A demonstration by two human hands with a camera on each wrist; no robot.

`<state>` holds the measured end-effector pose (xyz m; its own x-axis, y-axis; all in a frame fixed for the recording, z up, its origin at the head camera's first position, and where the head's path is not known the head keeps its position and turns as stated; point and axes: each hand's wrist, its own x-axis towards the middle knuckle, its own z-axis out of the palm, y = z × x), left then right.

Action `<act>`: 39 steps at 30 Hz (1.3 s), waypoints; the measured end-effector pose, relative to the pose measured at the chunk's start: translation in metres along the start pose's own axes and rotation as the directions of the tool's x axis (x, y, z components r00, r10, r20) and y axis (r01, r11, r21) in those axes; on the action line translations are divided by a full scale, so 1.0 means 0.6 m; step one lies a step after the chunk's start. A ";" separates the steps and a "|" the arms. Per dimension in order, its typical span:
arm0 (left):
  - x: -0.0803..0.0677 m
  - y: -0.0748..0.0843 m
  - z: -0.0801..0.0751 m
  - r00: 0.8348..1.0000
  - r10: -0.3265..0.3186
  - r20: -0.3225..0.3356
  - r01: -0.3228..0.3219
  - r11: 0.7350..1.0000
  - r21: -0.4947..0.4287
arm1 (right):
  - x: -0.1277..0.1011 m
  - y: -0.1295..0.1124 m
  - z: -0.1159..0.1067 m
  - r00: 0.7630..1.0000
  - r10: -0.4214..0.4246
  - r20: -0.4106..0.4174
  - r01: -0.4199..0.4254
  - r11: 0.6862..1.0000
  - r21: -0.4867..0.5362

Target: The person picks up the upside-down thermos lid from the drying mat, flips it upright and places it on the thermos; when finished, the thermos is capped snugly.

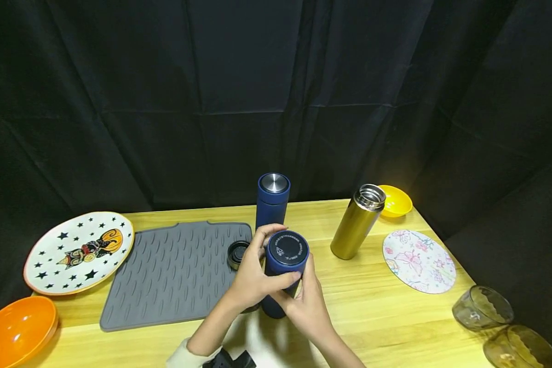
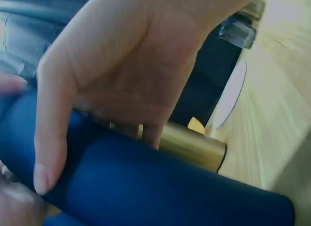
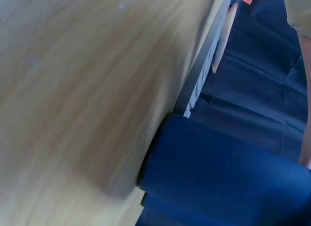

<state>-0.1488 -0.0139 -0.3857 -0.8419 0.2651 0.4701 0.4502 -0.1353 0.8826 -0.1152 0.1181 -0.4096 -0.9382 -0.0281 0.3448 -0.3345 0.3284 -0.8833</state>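
1. One dark blue bottle (image 1: 280, 269) stands near the front middle of the bench (image 1: 372, 317), its lower end down at the wood. Its upward-facing end is a black disc ringed with pale print; whether that is lid or base cannot be told.
2. Both hands hold it. The left hand (image 1: 253, 273) wraps the upper part, thumb across the front; the right hand (image 1: 307, 304) grips lower, fingers along the right side and thumb around the front.
3. The bottle looks rigid and probably has some weight, more if filled, though its contents cannot be seen. The matte coat should resist slipping, but the straight sides offer no handle. The middle of the barrel seems the safest hold, with a second hand near the upper end.
4. Just behind stands a second blue bottle (image 1: 272, 204) with a silver top. To the left, a black cap (image 1: 236, 254) sits on a ridged gray mat (image 1: 165, 276).
5. Farther right, an uncapped gold bottle (image 1: 355, 225) stands near a yellow bowl (image 1: 397, 201) and a round floral mat (image 1: 418, 261).
6. At far left are a starred plate (image 1: 80, 253) and an orange bowl (image 1: 18, 329).
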 end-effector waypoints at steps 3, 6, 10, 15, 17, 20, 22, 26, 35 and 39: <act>0.000 0.000 -0.002 0.998 0.030 0.056 -0.026 0.997 -0.066 | -0.001 0.000 0.000 1.000 -0.005 0.004 0.005 1.000 0.012; 0.001 0.004 0.000 1.000 0.015 0.016 -0.017 0.996 0.091 | 0.000 0.001 0.001 1.000 -0.030 0.002 0.030 1.000 -0.005; 0.006 0.005 -0.006 0.998 -0.022 0.055 0.022 1.000 -0.002 | -0.001 -0.001 0.001 1.000 -0.020 0.014 0.021 1.000 -0.012; 0.008 0.014 -0.004 0.995 -0.015 0.094 0.015 1.000 -0.004 | 0.000 -0.001 -0.001 0.999 -0.051 0.020 0.051 0.999 -0.018; 0.006 0.018 0.006 1.000 -0.014 -0.007 0.015 0.985 0.169 | 0.001 0.000 -0.001 0.998 -0.064 0.011 0.064 0.997 -0.037; 0.005 0.020 0.009 0.996 -0.056 -0.070 0.071 0.970 0.234 | 0.001 -0.001 -0.002 0.999 -0.048 0.017 0.048 0.999 -0.010; 0.012 0.016 -0.005 0.997 -0.071 0.029 0.068 0.992 0.104 | 0.001 -0.002 -0.004 0.999 -0.031 0.023 0.031 1.000 -0.005; 0.040 0.000 -0.047 0.915 -0.057 0.400 0.167 0.955 -0.245 | 0.003 -0.004 -0.007 0.997 -0.041 0.060 0.040 0.999 0.013; 0.035 0.000 -0.038 0.943 -0.079 0.322 0.096 0.995 -0.039 | 0.007 -0.003 -0.008 0.996 -0.031 0.086 0.031 1.000 0.006; 0.014 0.016 -0.007 0.998 -0.065 -0.001 0.063 0.966 0.251 | 0.008 -0.004 -0.009 0.994 -0.081 0.076 0.082 0.997 -0.012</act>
<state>-0.1528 -0.0171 -0.3734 -0.8696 0.2721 0.4120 0.4566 0.1258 0.8807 -0.1183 0.1225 -0.4041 -0.9120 -0.1263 0.3903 -0.4095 0.3364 -0.8480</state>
